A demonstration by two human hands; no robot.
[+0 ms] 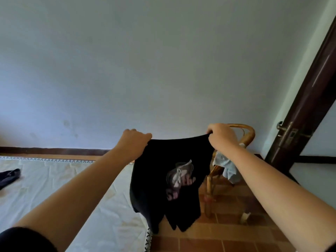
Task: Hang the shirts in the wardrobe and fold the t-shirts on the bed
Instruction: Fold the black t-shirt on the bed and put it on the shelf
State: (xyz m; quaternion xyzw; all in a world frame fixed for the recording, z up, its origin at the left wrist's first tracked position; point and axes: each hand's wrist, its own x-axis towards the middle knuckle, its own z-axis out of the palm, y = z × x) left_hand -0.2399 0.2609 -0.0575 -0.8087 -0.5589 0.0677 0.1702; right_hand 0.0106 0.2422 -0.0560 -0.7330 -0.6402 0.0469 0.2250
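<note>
Bed [54, 188] lies low and left. Black t-shirt [160, 171] hangs in the air over the bed's near corner, lower part bunched. Left grip [135, 140] and right grip [221, 136] each clench its top edge. Best next: stretch it taut, swing left, lay it flat on the bed, then fold.

The print [179, 179] on the black t-shirt [154, 188] is blurred and cannot be read. A dark cloth [10, 176] is cut off by the left edge of the frame. The chair [251, 132] and the pale blue cloth [224, 166] on it are partly hidden by the right arm [272, 179].
</note>
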